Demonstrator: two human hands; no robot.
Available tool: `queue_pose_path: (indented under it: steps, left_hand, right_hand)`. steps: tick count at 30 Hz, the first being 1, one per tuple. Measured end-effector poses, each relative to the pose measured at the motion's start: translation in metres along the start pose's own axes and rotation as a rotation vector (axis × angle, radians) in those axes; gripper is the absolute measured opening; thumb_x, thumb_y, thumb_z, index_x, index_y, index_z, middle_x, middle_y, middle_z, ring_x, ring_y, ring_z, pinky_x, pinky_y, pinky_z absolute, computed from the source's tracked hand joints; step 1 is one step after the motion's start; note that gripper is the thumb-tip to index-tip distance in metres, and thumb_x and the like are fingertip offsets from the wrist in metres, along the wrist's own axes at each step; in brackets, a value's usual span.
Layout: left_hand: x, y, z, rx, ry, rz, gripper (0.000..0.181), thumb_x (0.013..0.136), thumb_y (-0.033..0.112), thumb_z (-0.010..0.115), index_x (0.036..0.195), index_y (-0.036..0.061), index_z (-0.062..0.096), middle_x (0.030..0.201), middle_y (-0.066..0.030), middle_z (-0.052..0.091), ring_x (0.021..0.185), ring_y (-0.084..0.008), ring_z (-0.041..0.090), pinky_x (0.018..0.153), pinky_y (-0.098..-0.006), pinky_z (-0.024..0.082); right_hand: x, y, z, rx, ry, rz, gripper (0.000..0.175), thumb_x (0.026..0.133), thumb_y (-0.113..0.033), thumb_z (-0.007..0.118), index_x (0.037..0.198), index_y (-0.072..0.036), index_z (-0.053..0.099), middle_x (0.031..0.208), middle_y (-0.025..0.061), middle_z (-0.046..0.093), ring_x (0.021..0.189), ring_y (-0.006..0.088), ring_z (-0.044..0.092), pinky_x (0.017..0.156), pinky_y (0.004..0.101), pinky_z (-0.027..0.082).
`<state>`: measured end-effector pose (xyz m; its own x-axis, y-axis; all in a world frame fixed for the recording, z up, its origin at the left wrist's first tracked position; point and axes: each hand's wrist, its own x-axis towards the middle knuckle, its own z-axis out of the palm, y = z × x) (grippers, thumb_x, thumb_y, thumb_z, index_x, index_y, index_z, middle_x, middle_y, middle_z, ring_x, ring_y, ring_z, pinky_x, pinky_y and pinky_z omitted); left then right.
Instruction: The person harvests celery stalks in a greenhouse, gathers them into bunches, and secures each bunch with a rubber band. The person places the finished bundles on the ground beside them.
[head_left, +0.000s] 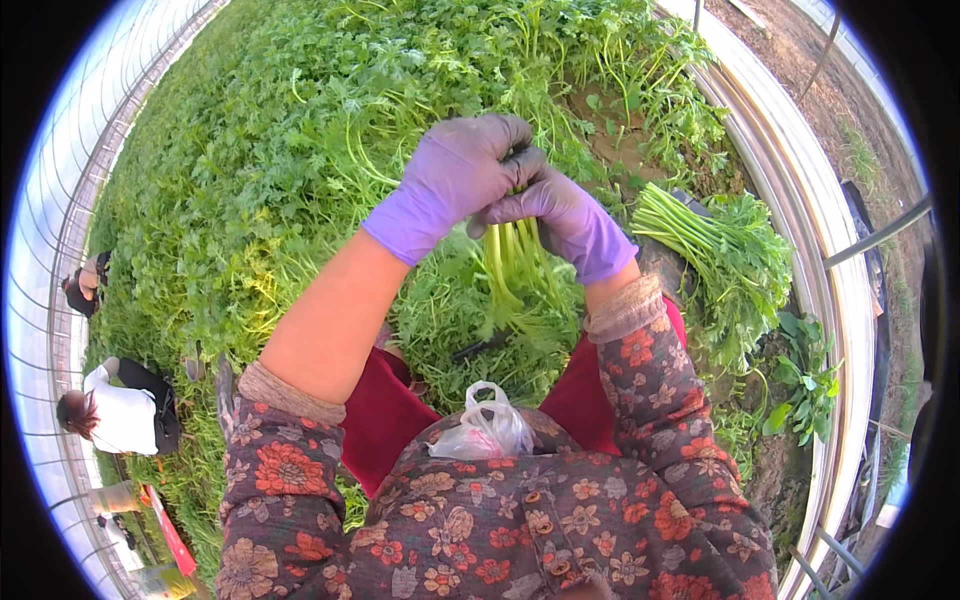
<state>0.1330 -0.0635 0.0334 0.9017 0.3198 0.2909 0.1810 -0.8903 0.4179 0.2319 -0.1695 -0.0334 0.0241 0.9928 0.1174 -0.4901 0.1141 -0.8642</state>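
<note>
Both hands wear soiled purple gloves and meet above the leafy crop. My right hand (551, 202) is closed around a small bunch of green stalks (506, 259), whose stems and leaves hang below the fingers. My left hand (469, 165) touches the right at the fingertips, bent over the top of the bunch; what it pinches there is hidden. A tied bundle-like pile of cut leafy greens (712, 240) lies on the soil to the right, stems towards the hands. A white plastic bag (487, 427) is at my waist.
Dense leafy plants (300, 112) spread ahead and left. A pale plastic-covered edge (810, 187) curves along the right, with metal poles outside it. Broad-leaved plants (802, 375) stand beside it. Two people (124, 409) crouch at the far left. A dark object (476, 350) lies among the greens below the bunch.
</note>
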Motion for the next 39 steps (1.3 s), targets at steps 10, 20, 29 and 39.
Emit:
queue_pose_path:
  steps: [10,20,29,39]
  left_hand:
    - [0.008,0.008,-0.007,0.067,-0.055,0.034,0.037,0.085,0.044,0.066,0.105,0.0120,0.068,0.099,-0.0099,0.070,0.090,-0.0268,0.068,0.080,-0.0357,0.053]
    - [0.010,0.028,-0.019,0.141,0.038,-0.022,0.031,0.083,0.040,0.069,0.093,0.0111,0.070,0.086,-0.0065,0.070,0.074,-0.0186,0.066,0.066,-0.0302,0.052]
    - [0.036,0.046,-0.052,-0.032,0.290,0.044,0.033,0.085,0.034,0.072,0.098,0.0037,0.070,0.081,-0.0063,0.070,0.070,-0.0130,0.062,0.066,-0.0264,0.050]
    - [0.086,0.056,-0.019,-0.377,0.340,-0.028,0.035,0.082,0.032,0.077,0.098,0.0017,0.071,0.082,-0.0045,0.070,0.073,-0.0097,0.062,0.067,-0.0246,0.050]
  right_hand:
    - [-0.002,0.009,0.001,0.107,0.180,0.016,0.013,0.077,0.004,0.064,0.090,0.001,0.063,0.073,0.0094,0.060,0.062,0.0191,0.057,0.060,0.0328,0.047]
    - [-0.013,-0.010,0.013,-0.116,0.107,-0.067,0.027,0.072,0.002,0.070,0.098,0.000,0.064,0.079,0.0086,0.066,0.069,0.0167,0.063,0.064,0.0290,0.051]
    - [-0.019,-0.015,0.002,-0.508,0.253,-0.099,0.042,0.072,-0.006,0.079,0.111,-0.005,0.065,0.094,0.0009,0.068,0.084,0.0087,0.061,0.078,0.0264,0.050]
    - [-0.075,-0.042,-0.049,-0.749,0.695,-0.036,0.058,0.073,-0.008,0.078,0.126,0.000,0.057,0.105,0.0066,0.068,0.092,0.0128,0.064,0.085,0.0269,0.051]
